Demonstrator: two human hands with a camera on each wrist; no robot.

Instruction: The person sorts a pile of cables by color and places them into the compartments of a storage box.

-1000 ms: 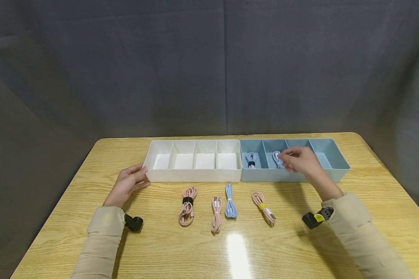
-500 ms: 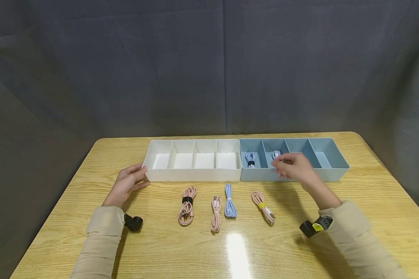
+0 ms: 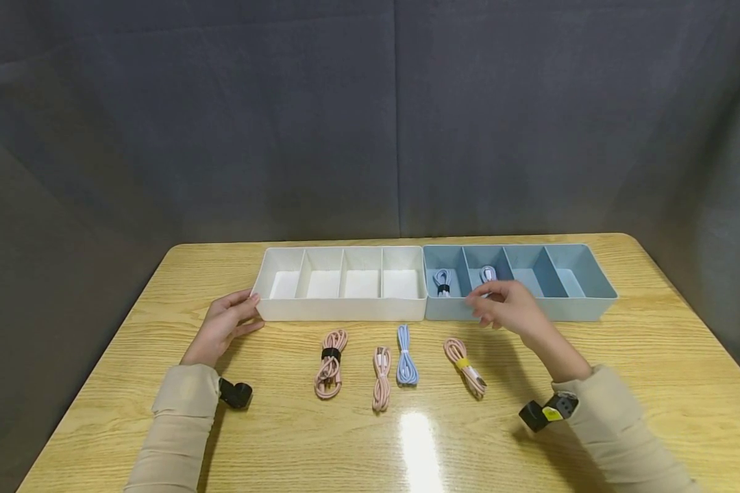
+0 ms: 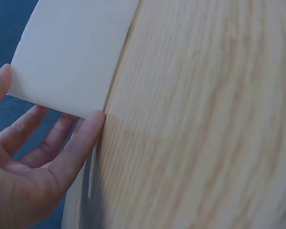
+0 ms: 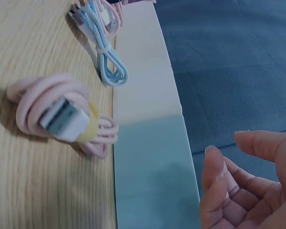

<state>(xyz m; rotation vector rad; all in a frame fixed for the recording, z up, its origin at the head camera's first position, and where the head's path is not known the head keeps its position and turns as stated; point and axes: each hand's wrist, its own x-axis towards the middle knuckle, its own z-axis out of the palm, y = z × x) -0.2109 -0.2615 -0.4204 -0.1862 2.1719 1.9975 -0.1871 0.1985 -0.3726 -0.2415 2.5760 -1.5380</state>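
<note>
Pale blue divided tray on a wooden table. Holds a black-tied blue cable in its leftmost compartment, a second blue cable in the next. At its front rim, right hand, thumb and fingers narrowly parted. Touching its left end, white divided tray, with left hand against the outer end, grip wide. In front of it, yellow-tied pink cable; in front and to its left, third blue cable and two more pink cables

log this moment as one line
left hand: touches white tray; right hand: empty, near blue tray; blue tray: two blue cables; table: three pink cables, one blue cable
</note>
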